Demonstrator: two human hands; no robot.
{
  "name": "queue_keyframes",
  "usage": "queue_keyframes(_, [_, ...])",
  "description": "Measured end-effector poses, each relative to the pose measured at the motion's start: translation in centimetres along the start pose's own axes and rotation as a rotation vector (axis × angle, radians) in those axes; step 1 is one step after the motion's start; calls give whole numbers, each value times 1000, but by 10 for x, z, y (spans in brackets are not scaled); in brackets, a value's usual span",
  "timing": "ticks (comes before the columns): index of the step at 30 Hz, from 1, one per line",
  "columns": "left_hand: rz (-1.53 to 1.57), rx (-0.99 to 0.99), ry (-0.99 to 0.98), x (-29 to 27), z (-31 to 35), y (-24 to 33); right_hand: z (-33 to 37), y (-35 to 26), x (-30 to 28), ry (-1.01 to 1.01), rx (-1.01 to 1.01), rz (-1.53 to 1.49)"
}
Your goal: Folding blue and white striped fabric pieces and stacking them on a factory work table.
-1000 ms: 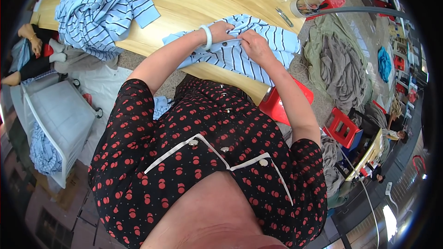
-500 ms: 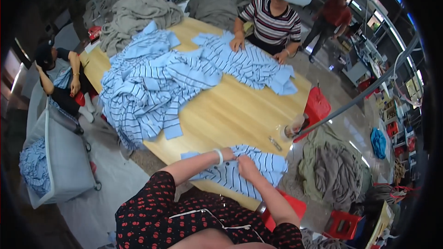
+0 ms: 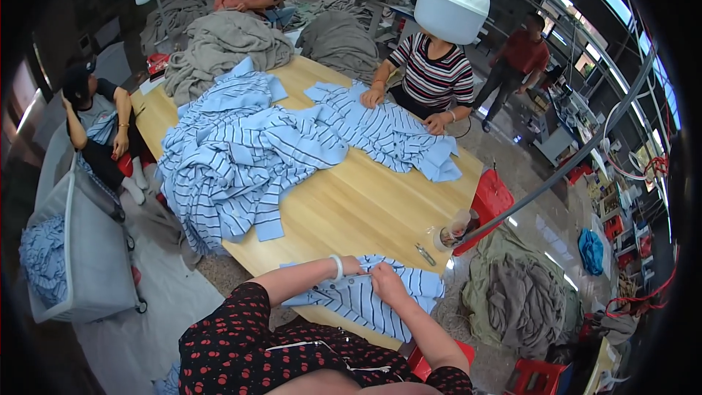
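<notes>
Striped shirt (image 3: 369, 306): lt-blue w/ dark stripes, lower ctr of frame, spread on near edge of tabletop (image 3: 351, 194), partly under both hands.
L hand (image 3: 352, 266): fingers curled in, nearly closed, gripping shirt cloth; pale bangle (image 3: 337, 268) on wrist.
R hand (image 3: 387, 287): just beside L hand, fingertips pinched tog. on same shirt's cloth.
Thread snips (image 3: 425, 254): metal, on wood just above R hand, nr tabletop's rt edge.
Clear cup (image 3: 443, 238): beside snips; contents too small to ID.
Shirt pile (image 3: 234, 153): same lt-blue stripe, ctr-left of frame, heaped.
Co-worker (image 3: 437, 77): upper ctr, striped top, both hands on another shirt (image 3: 391, 128) laid flat-ish.
Wheeled bin (image 3: 102, 256): lower left, striped cloth inside.
Grey heap (image 3: 526, 300): lower rt, on floor.
</notes>
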State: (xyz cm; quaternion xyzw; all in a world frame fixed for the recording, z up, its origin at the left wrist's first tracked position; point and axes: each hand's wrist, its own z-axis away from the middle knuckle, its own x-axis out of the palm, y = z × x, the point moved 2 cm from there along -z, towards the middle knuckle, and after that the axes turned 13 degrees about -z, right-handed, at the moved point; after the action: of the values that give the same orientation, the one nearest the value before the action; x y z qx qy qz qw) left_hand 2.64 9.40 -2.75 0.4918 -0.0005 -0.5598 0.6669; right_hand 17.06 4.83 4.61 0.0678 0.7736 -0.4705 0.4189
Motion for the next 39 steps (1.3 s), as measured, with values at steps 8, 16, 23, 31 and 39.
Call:
queue_keyframes(8, [-17,-44,131,12,-5,-3,0,-18,-4,-58,38,-127])
queue_keyframes(16, [-12,34,64,7,7,8,1,-3,6,-120,200,-123])
queue_keyframes(23, [9,-56,16,20,8,2,2,-7,3,-144,143,-143])
queue_keyframes(31, [-143,60,113,13,13,8,1,-2,2,-135,172,-81])
queue_keyframes(39, [-87,136,83,3,41,30,2,-5,7,-165,145,33])
